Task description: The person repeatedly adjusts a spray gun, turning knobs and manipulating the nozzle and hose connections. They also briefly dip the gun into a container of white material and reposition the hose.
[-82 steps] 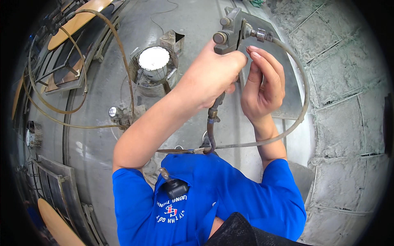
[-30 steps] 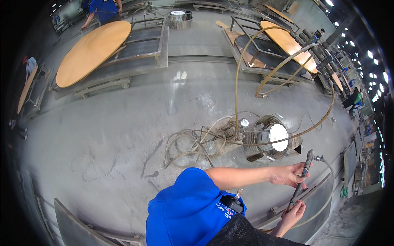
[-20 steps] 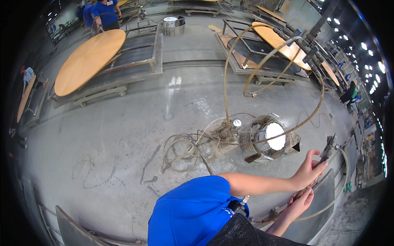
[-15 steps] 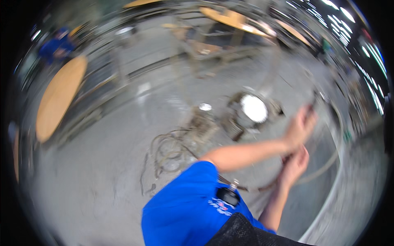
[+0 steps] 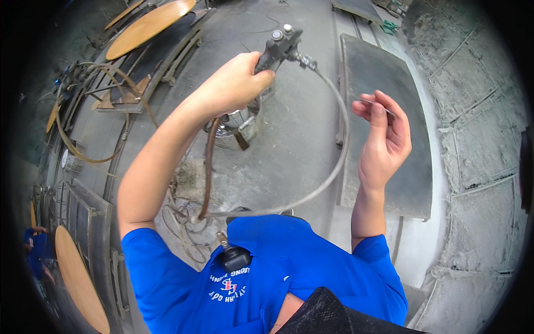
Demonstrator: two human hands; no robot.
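My left hand is closed around the grip of a dark spray gun with silvery knobs on it, held out in front of me. A pale grey hose runs from the gun's fitting in a wide loop back toward my body. A brown hose hangs below my left wrist. To the right, my right hand is raised, thumb and fingers pinching a thin metal rod. Behind my left wrist, partly hidden, stands a shiny metal pot on the floor.
A dark flat panel lies beyond my right hand, beside a dusty, netted wall. Orange-brown oval boards rest on racks at left. Coiled hoses lie on the floor near me. Someone in blue is at far left.
My view has turned, and the blur has gone. My hands, close together at the right before, are now wide apart, with the gun out front and the right hand raised.
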